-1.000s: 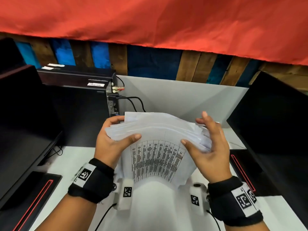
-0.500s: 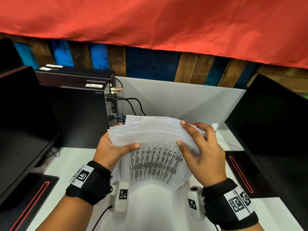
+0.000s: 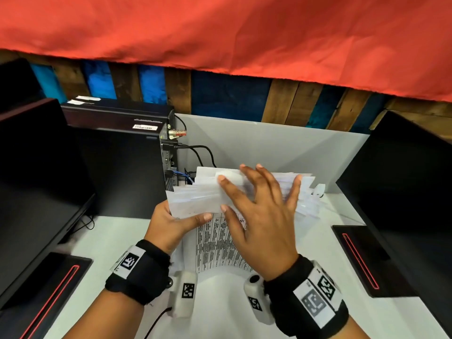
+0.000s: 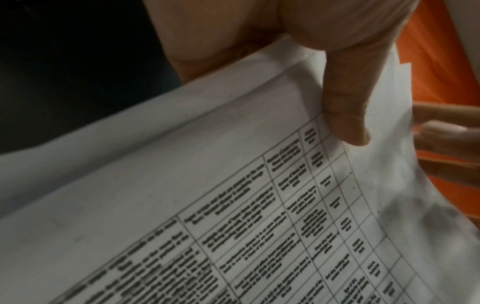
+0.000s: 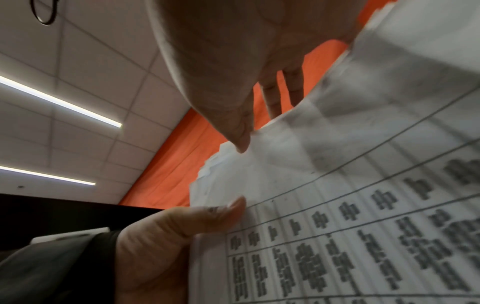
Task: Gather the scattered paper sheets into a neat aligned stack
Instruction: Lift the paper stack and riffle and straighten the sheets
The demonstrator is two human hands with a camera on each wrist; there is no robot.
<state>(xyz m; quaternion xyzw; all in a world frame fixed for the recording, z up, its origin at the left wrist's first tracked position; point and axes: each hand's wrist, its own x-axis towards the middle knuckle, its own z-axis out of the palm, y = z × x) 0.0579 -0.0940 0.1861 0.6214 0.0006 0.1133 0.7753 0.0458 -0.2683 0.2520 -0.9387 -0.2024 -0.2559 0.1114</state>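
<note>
A thick stack of white paper sheets [image 3: 193, 199] stands on edge on the white desk [image 3: 110, 243], bowed, its top edges fanned and uneven. The front sheet carries a printed table [image 3: 217, 243]. My left hand [image 3: 171, 223] grips the stack's left edge, thumb across the front sheet [image 4: 233, 205]. My right hand [image 3: 259, 206] lies over the upper front of the stack with straight, spread fingers reaching past the top edges. In the right wrist view its fingertips [image 5: 241, 142] touch the upper edge of the sheets [image 5: 363, 205], and the left thumb [image 5: 215, 211] pinches the side.
Black monitors stand at the left [image 3: 36, 179] and right [image 3: 403, 192], their bases [image 3: 49, 289] [image 3: 362, 260] on the desk. A black computer tower [image 3: 122, 155] with cables [image 3: 198, 150] sits behind the stack. A grey partition [image 3: 281, 148] closes the back.
My right hand has left the stack's right edge and swept left and up, now spread flat over the stack's top. The left hand keeps its grip.
</note>
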